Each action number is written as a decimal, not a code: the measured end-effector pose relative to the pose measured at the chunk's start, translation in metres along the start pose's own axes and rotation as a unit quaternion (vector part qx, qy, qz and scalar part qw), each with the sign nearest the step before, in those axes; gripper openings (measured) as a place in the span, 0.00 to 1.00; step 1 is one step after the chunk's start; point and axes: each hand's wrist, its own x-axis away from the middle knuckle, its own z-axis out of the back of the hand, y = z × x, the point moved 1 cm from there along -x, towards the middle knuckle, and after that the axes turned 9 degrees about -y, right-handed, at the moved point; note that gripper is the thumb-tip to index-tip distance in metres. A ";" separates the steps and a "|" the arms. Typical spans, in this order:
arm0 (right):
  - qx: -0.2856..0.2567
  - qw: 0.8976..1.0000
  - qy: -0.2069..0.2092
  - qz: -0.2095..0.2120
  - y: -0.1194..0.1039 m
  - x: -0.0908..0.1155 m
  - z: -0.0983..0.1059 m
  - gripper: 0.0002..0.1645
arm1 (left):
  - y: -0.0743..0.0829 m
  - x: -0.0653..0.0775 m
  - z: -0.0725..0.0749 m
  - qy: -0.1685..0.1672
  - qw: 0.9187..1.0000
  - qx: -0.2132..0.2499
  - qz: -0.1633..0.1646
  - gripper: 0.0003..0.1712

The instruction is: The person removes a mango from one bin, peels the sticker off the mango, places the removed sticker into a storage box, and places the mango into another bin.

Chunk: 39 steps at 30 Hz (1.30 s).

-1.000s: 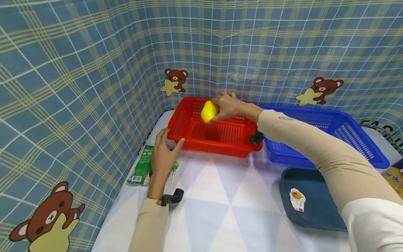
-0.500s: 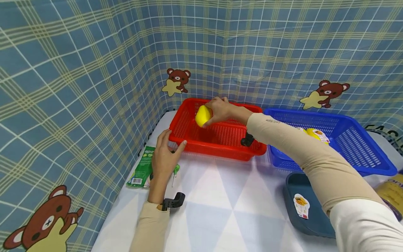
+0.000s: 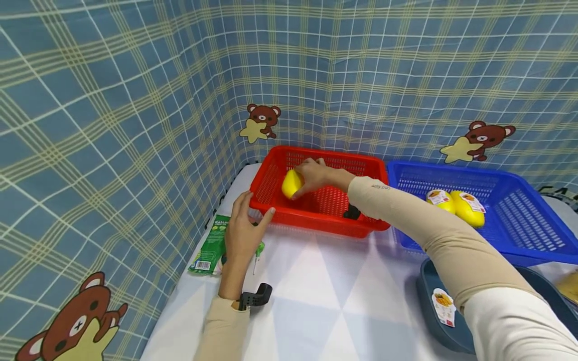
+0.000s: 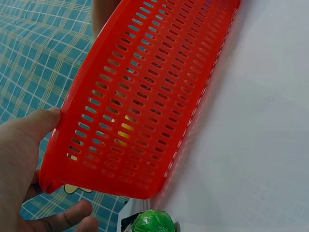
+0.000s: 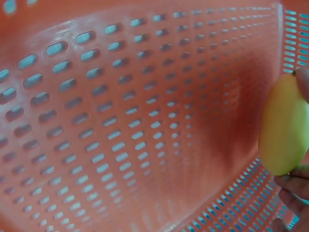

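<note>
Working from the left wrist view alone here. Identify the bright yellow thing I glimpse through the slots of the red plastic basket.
Observer: It's a smooth yellow oval fruit, gripped by the right hand.
Operator: Describe what lies in the neighbouring basket.
Observer: Two labelled yellow oval fruits lie side by side in the blue slotted plastic basket.
Operator: Report what stands in front of that, nearer the person.
Observer: A dark blue-green plastic tub, partly hidden behind the right arm in the head view.
</note>
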 end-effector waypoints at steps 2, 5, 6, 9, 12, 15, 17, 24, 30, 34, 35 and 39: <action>-0.005 1.000 -0.004 -0.009 0.001 -0.004 -0.006 0.60 | 0.000 0.000 -0.001 0.000 1.000 -0.001 -0.002 0.44; -0.014 1.000 -0.003 -0.017 0.002 -0.010 -0.013 0.60 | -0.001 0.000 -0.001 0.000 1.000 0.003 -0.007 0.44; -0.018 1.000 -0.001 -0.018 0.002 -0.011 -0.015 0.60 | -0.001 0.000 -0.001 0.000 1.000 0.004 -0.008 0.44; -0.033 0.999 0.012 -0.016 0.002 -0.016 -0.019 0.61 | -0.002 -0.001 -0.001 0.000 1.000 0.008 -0.011 0.43; -0.045 0.999 0.019 -0.016 0.002 -0.018 -0.021 0.62 | 0.000 0.001 -0.001 -0.003 1.000 0.009 -0.011 0.43; -0.050 0.998 0.021 -0.020 0.002 -0.020 -0.022 0.63 | 0.002 0.001 -0.002 -0.009 1.000 0.014 -0.010 0.42; -0.050 0.998 0.019 -0.025 0.002 -0.022 -0.022 0.64 | 0.003 0.001 -0.002 -0.012 1.000 0.016 -0.010 0.42; -0.046 0.998 -0.013 -0.027 -0.001 -0.024 -0.011 0.68 | -0.002 -0.002 0.000 -0.005 1.000 0.012 -0.009 0.43; -0.046 0.999 -0.001 -0.003 0.002 0.001 0.008 0.63 | 0.000 -0.001 0.000 -0.002 1.000 0.014 -0.016 0.43; -0.039 0.999 0.020 0.024 0.000 0.030 0.023 0.54 | 0.002 -0.002 0.000 0.005 1.000 0.011 -0.022 0.44; -0.039 0.998 0.025 0.030 -0.002 0.038 0.026 0.52 | 0.002 -0.002 0.000 0.005 1.000 0.011 -0.021 0.44; -0.030 0.998 0.039 0.045 -0.010 0.068 0.038 0.46 | 0.003 0.000 -0.001 0.009 1.000 0.013 -0.019 0.43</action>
